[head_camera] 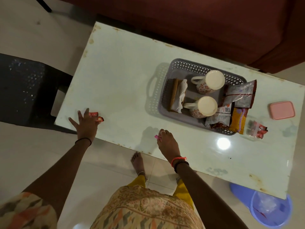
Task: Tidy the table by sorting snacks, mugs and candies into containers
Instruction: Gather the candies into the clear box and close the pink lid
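Right hand pinching pink candy, left hand spread wide, touching red candies on table

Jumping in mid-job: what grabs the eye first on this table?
The grey basket on the right half of the table stands out, holding two floral mugs and snack packets. Nearer, the right hand pinches a pink candy, while the left hand touches red-wrapped candies by the left edge.
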Demonstrator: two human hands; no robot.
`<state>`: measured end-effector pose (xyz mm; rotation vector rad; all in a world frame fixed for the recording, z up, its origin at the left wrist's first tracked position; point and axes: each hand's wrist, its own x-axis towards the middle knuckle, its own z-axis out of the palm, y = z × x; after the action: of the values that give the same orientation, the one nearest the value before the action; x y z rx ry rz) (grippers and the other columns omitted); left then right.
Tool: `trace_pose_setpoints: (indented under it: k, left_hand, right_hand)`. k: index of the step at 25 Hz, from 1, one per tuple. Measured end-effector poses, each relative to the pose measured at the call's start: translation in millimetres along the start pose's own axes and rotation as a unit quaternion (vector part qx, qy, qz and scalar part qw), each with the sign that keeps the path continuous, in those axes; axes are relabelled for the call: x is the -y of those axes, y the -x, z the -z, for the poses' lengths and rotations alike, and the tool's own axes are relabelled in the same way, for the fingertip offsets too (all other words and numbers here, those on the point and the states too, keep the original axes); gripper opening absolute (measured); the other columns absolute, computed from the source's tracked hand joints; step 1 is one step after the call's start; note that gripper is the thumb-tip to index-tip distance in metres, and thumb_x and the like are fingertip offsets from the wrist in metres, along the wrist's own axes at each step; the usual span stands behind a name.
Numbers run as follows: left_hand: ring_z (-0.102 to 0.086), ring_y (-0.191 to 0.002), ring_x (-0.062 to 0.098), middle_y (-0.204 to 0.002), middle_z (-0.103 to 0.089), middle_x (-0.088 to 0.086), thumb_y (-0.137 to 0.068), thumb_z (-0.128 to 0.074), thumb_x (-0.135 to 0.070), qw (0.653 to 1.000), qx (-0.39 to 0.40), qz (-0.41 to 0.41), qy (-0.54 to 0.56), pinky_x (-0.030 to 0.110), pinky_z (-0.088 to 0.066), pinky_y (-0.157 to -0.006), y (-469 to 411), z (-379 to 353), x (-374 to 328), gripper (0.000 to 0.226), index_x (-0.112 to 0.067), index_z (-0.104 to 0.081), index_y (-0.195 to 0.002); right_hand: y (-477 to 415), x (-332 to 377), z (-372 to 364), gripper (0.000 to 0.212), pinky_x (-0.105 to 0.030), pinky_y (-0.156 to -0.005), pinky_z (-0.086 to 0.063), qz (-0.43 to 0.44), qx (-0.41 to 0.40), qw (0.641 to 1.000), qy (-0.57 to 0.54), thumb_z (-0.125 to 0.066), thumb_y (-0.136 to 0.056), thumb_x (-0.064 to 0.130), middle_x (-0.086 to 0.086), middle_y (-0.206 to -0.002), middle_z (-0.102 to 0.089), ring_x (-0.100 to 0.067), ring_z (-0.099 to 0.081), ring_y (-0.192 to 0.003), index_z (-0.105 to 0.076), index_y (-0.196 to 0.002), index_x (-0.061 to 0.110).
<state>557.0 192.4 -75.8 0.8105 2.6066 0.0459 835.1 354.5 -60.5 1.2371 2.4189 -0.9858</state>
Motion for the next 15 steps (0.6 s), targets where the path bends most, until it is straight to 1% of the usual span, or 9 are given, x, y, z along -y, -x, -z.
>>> trace_pose_setpoints:
  k: [1, 2, 3, 5, 7, 9, 11, 13, 15]
  left_hand:
    - [-0.038, -0.134, 0.033, -0.14, -0.043, 0.018, -0.096, -0.045, -0.024, 0.996, 0.027, 0.0, 0.082, 0.059, -0.022, -0.11, -6, 3, 2, 0.036, -0.009, -0.052, -0.128]
    - [-0.047, -0.126, 0.028, -0.135, -0.047, 0.016, -0.097, -0.042, -0.024, 0.99, 0.041, 0.001, 0.136, 0.05, -0.035, -0.106, -11, 4, 3, 0.039, -0.008, -0.048, -0.132]
    - [-0.051, -0.121, 0.029, -0.133, -0.05, 0.016, -0.095, -0.046, -0.021, 0.989, 0.035, 0.009, 0.146, 0.045, -0.04, -0.101, -16, 6, 2, 0.038, -0.006, -0.05, -0.13]
    - [-0.055, -0.112, 0.036, -0.125, -0.055, 0.02, -0.085, -0.062, -0.009, 0.992, 0.017, 0.04, 0.121, 0.043, -0.042, -0.096, -24, 8, 4, 0.03, 0.002, -0.061, -0.113]
    - [-0.057, -0.102, 0.039, -0.115, -0.055, 0.024, -0.081, -0.067, -0.004, 0.99, 0.019, 0.046, 0.136, 0.042, -0.044, -0.091, -29, 11, 5, 0.022, 0.008, -0.066, -0.1]
    - [-0.057, -0.098, 0.04, -0.111, -0.054, 0.025, -0.081, -0.067, -0.006, 0.995, 0.038, 0.018, 0.095, 0.046, -0.045, -0.089, -31, 15, 6, 0.022, 0.01, -0.066, -0.096]
    - [-0.057, -0.097, 0.039, -0.11, -0.055, 0.023, -0.082, -0.066, -0.012, 0.998, 0.038, -0.005, 0.041, 0.048, -0.047, -0.083, -31, 18, 7, 0.023, 0.007, -0.068, -0.094]
    - [-0.056, -0.096, 0.038, -0.111, -0.058, 0.019, -0.083, -0.066, -0.017, 1.0, 0.01, -0.015, -0.01, 0.046, -0.045, -0.076, -25, 21, 2, 0.022, 0.001, -0.071, -0.094]
    - [-0.056, -0.094, 0.037, -0.111, -0.06, 0.015, -0.084, -0.065, -0.019, 0.999, -0.031, -0.025, -0.017, 0.046, -0.042, -0.077, -16, 26, -8, 0.02, -0.004, -0.072, -0.094]
  right_hand:
    - [-1, 4, -1, 0.015, -0.036, -0.076, -0.052, -0.001, -0.002, 1.0, -0.015, -0.047, -0.096, 0.018, -0.011, -0.099, -0.061, -0.025, -0.058, -0.093, -0.054, -0.099, 0.004]
    - [-2, 7, -1, 0.015, -0.037, -0.075, -0.051, -0.002, -0.005, 1.0, -0.027, -0.048, -0.096, 0.018, -0.011, -0.098, -0.061, -0.026, -0.058, -0.092, -0.054, -0.097, 0.004]
    - [-3, 10, -2, 0.014, -0.037, -0.074, -0.051, -0.002, -0.007, 0.999, -0.036, -0.048, -0.095, 0.017, -0.012, -0.096, -0.061, -0.027, -0.057, -0.09, -0.053, -0.095, 0.004]
    - [-3, 15, -3, 0.013, -0.037, -0.072, -0.05, -0.001, -0.012, 0.999, -0.05, -0.05, -0.094, 0.016, -0.012, -0.094, -0.061, -0.028, -0.057, -0.088, -0.053, -0.092, 0.004]
    - [-4, 18, -4, 0.014, -0.038, -0.071, -0.05, 0.0, -0.014, 0.998, -0.057, -0.051, -0.094, 0.018, -0.012, -0.093, -0.061, -0.027, -0.057, -0.087, -0.053, -0.09, 0.005]
    - [-5, 21, -2, 0.017, -0.037, -0.069, -0.049, -0.006, -0.016, 0.997, -0.069, -0.052, -0.094, 0.022, -0.011, -0.09, -0.06, -0.027, -0.057, -0.083, -0.052, -0.087, 0.007]
    - [-7, 21, 1, 0.019, -0.036, -0.067, -0.049, -0.018, -0.018, 0.996, -0.087, -0.052, -0.094, 0.023, -0.01, -0.088, -0.06, -0.026, -0.057, -0.081, -0.051, -0.084, 0.007]
    - [-7, 19, 5, 0.019, -0.036, -0.067, -0.049, -0.03, -0.02, 0.995, -0.097, -0.053, -0.093, 0.023, -0.009, -0.087, -0.06, -0.026, -0.057, -0.08, -0.051, -0.083, 0.008]
    - [-5, 16, 12, 0.021, -0.035, -0.065, -0.047, -0.037, -0.024, 0.993, -0.112, -0.053, -0.093, 0.024, -0.007, -0.084, -0.059, -0.025, -0.055, -0.076, -0.047, -0.079, 0.011]
